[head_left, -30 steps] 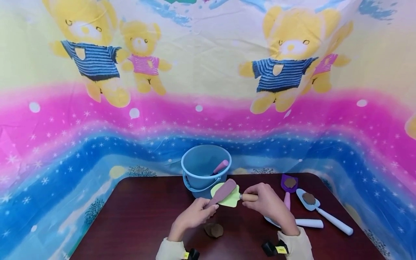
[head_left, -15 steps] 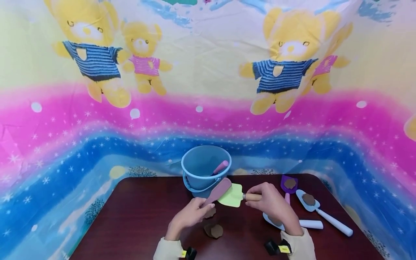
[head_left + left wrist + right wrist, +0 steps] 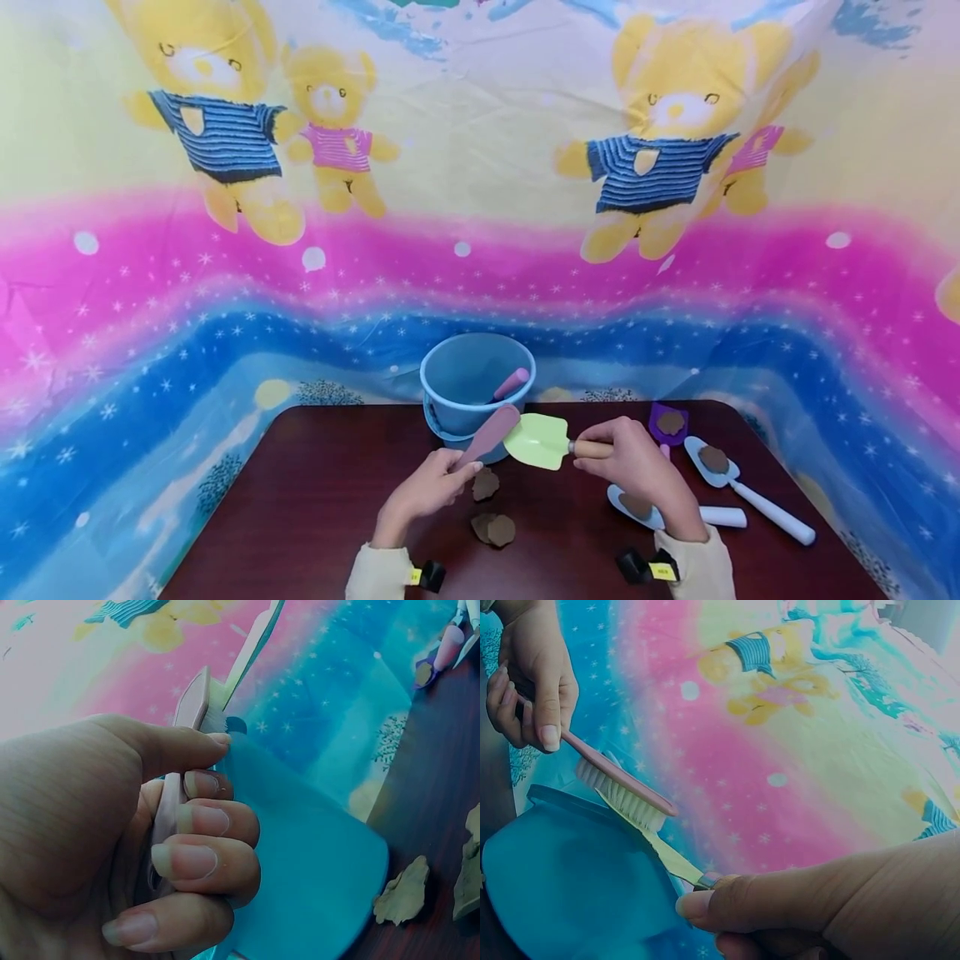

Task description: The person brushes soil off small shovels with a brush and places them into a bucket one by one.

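Green shovel (image 3: pixel 537 442) is up in the air above the table (image 3: pixel 337 492), by the front of the blue bucket (image 3: pixel 450 371); can't tell if any of it is over the rim. R hand (image 3: pixel 628 460) has fingers bent round the wood handle (image 3: pixel 595 450), w/ the thumb tip up by the metal neck (image 3: pixel 707 882). L hand (image 3: pixel 427 487) is closed round the pink brush (image 3: pixel 489 435), fingers curled in. Its bristles (image 3: pixel 626 791) touch the blade.

What could go wrong: if the brush pushes hard on one edge, the shovel might twist in R hand, b/c the thin handle is round & could roll. Bits coming off the blade might drop on the table, b/c the shovel isn't clearly over the bucket. They could land by the brown lumps (image 3: pixel 495 529) too.

Shovel's blade points to the person's left; the handle end points right. Long axis runs nearly side to side, w/ the blade end a tiny bit farther away. Brush slants away & to the right, so the two cross at the blade's end.
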A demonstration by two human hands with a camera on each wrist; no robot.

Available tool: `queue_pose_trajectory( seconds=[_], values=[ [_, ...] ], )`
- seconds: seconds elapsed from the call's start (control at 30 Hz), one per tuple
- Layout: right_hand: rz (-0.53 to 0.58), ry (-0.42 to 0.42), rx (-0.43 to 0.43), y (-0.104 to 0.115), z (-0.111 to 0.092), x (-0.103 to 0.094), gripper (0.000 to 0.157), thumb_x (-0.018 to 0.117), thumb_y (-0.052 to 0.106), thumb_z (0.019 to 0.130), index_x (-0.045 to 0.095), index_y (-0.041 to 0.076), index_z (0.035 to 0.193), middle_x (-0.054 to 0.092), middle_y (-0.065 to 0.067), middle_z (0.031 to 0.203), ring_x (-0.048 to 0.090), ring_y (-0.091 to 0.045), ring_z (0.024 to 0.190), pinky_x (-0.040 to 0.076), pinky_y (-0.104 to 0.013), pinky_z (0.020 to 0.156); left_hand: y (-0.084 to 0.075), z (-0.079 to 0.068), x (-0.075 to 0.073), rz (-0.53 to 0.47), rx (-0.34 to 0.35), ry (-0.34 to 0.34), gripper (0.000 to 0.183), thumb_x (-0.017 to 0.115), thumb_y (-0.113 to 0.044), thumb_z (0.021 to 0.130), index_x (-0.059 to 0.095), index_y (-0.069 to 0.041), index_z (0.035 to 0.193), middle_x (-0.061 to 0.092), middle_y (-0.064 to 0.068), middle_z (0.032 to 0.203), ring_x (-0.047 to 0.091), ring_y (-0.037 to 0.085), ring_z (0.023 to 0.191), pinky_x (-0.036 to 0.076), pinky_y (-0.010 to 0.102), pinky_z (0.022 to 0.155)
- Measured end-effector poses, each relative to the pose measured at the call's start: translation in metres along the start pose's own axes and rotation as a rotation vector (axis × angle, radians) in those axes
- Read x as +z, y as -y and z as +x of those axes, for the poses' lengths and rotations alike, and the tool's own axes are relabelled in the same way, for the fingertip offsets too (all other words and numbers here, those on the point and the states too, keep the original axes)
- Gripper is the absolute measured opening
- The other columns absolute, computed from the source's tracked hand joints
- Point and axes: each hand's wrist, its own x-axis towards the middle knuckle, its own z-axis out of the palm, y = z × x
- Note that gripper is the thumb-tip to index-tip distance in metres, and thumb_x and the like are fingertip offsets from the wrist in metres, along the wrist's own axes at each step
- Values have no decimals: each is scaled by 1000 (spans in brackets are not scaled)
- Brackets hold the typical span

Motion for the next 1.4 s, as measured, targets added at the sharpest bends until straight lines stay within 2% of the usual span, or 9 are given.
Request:
queue_pose_trajectory(
  seconds=[0.3,0.43,0.6,0.73,0.87,0.97,1.13,1.27,1.4],
  values=[
    [49,15,46,-2,-1,-4,17,84,15,84,79,11,100,74,1,91,65,-14,82,54,-33,72,1,-4,-9,-23,-5,-16,36,54,-30,107,53,-6,80,39,-3,58,35,10,49,35,24,51],
    [60,23,50,-2,-1,-5,16,83,15,84,79,12,99,73,1,92,65,-15,83,55,-33,72,1,-4,-11,-66,14,-5,40,54,-29,107,52,2,82,38,-2,59,34,11,49,35,24,51],
    [55,15,37,-2,-1,-5,17,84,18,84,79,12,99,73,1,93,65,-13,82,54,-32,72,1,-3,-10,-143,40,21,35,53,-27,107,54,-1,84,38,-1,60,34,10,48,34,24,50],
    [40,-3,13,-2,0,-3,19,85,18,83,78,11,100,73,0,93,64,-13,80,53,-33,71,0,-1,-5,-179,59,43,34,53,-27,107,57,2,90,39,-1,60,34,9,48,34,23,49],
    [25,-13,11,-2,1,-2,19,85,18,82,78,13,99,73,1,93,62,-12,78,51,-32,69,-3,3,4,-201,84,85,42,52,-27,108,51,11,91,39,-3,60,34,9,47,34,22,49],
    [19,-14,6,-2,2,0,19,85,18,83,77,13,99,72,1,93,62,-12,78,51,-31,68,-4,6,10,-215,117,113,44,52,-27,108,46,11,86,39,-3,59,34,8,46,33,22,49],
    [30,-3,16,0,2,4,18,85,20,83,77,13,98,72,2,93,63,-11,79,51,-34,71,-7,10,19,-246,165,152,42,50,-24,108,48,9,83,41,0,62,36,8,48,34,21,49],
    [33,7,22,3,2,7,18,85,21,83,77,14,98,72,3,93,65,-11,82,52,-36,75,-10,12,27,-255,126,165,43,53,-26,107,47,9,83,41,-1,61,35,7,47,34,21,48],
    [13,-1,3,6,2,9,18,85,22,82,78,13,97,72,6,91,65,-10,82,52,-36,76,-13,13,33,-239,84,184,36,55,-28,106,51,-2,83,41,-3,58,35,8,47,32,22,47]
  ],
)
